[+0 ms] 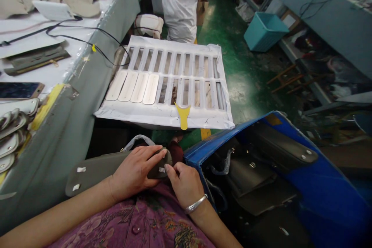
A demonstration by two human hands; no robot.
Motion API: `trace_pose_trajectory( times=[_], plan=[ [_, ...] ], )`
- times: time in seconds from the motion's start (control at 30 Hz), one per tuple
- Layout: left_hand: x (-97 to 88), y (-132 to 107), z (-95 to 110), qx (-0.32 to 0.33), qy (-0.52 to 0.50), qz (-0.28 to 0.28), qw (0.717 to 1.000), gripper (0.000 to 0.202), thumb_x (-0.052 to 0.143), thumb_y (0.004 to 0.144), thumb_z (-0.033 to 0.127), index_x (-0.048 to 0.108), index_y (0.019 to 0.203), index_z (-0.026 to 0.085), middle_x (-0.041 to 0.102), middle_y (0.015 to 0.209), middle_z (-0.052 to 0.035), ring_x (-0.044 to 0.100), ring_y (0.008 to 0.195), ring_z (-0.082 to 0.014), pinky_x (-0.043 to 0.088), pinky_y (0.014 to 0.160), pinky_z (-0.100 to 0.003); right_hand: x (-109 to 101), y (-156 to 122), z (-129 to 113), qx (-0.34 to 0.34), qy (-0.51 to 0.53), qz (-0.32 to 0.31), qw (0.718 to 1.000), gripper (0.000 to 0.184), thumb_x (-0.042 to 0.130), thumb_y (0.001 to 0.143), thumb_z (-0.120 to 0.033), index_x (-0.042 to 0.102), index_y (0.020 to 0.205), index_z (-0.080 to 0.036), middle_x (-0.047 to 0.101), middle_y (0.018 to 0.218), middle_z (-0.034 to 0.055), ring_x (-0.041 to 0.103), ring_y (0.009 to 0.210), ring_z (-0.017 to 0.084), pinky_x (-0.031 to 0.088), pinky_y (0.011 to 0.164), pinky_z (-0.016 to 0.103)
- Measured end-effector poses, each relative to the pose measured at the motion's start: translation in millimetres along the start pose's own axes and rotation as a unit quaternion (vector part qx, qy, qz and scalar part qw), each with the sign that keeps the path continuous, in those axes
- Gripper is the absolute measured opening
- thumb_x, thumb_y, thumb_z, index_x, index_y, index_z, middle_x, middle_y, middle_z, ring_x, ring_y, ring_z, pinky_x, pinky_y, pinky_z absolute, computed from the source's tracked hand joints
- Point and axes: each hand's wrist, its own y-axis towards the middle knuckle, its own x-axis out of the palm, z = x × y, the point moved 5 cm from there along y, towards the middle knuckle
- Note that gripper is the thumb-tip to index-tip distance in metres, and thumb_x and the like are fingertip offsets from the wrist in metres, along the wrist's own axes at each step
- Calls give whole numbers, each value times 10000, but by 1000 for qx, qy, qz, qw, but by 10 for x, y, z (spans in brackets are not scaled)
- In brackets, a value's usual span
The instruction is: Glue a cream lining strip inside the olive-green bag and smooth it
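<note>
A dark olive handbag (99, 166) lies across my lap, its long flat base turned up. Small white wrapped bits stand at the corners of the base. My left hand (135, 170) rests over the bag near its right end, fingers stretched along the base and thumb on the near side, holding it. At that end my right hand (185, 183) is closed, thumb and forefinger pinching the bag's edge beside a white bit; whether they also hold something small is hidden. A plastic-wrapped handle (139, 139) shows behind the bag.
Ahead, a white slatted rack (162, 113) bears several pale strips (142, 87) and a yellow forked tool (183, 116). On my right, a blue box (328, 186) holds several dark handbags (252, 178). A left-hand table carries a phone (20, 90) and leather pieces. Farther off stands a teal basket (264, 33).
</note>
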Motion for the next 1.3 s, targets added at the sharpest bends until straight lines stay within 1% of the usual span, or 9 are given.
trace_pose_trajectory(
  times=[0.23,0.47,0.63,0.77,0.87,0.93,1.13,1.23,1.3],
  plan=[
    [-3,-25,3,1,-6,9,1000,598,592,704,239,446,1281,170,485,1291,-107,461,1132,-256,357,953,-406,115,18,37,17,113,-1,993,336,500,806,-355,511,538,-153,495,501,-13,405,481,74,240,492,209],
    [8,-23,-10,-7,-17,7,1000,597,589,698,223,441,1276,220,466,1313,-72,442,1151,-245,330,977,-398,102,66,-3,-3,83,-16,996,303,499,784,-312,451,533,-151,425,489,-35,360,477,64,216,491,214],
    [3,-9,-61,-27,-40,17,999,834,667,619,281,288,1352,158,492,1279,-96,457,1131,-243,330,979,-393,114,144,100,18,92,-48,994,333,516,792,-381,437,558,-157,433,526,-35,385,517,79,255,512,213],
    [34,10,-55,-24,-21,4,999,764,652,627,261,341,1316,149,484,1283,-101,440,1147,-249,317,985,-389,113,155,195,41,133,-17,990,241,567,758,-390,474,746,-168,522,679,-12,477,635,119,380,584,225],
    [54,25,-42,-23,-17,3,1000,717,634,633,243,376,1293,137,494,1269,-104,451,1132,-249,314,985,-385,147,142,155,20,182,11,983,337,517,787,-326,483,1075,-153,580,1028,70,548,932,176,451,805,291],
    [67,32,-36,-19,-15,7,1000,708,633,642,257,382,1294,140,497,1265,-105,456,1129,-254,319,980,-387,208,148,101,-2,201,15,979,417,450,833,-320,432,1217,-156,509,1222,96,482,1124,190,392,968,344],
    [55,6,-59,-12,-12,10,1000,756,646,683,365,350,1336,125,478,1304,-124,434,1172,-253,299,1011,-390,416,211,11,-51,221,17,974,459,282,916,-362,359,1317,-154,408,1354,92,375,1258,163,289,1087,366],
    [-40,-154,-86,17,14,27,999,863,648,680,522,309,1370,129,395,1390,-124,353,1255,-263,154,1092,-424,408,227,-4,-56,224,4,973,449,297,906,-370,378,1294,-161,427,1337,89,399,1242,165,311,1075,364],
    [-85,-317,-111,32,42,44,998,767,589,724,587,374,1342,186,398,1400,-78,328,1276,-258,41,1111,-435,358,246,-17,-45,221,-19,974,430,314,895,-359,403,1271,-172,466,1302,81,442,1206,167,353,1047,358]
  ],
)
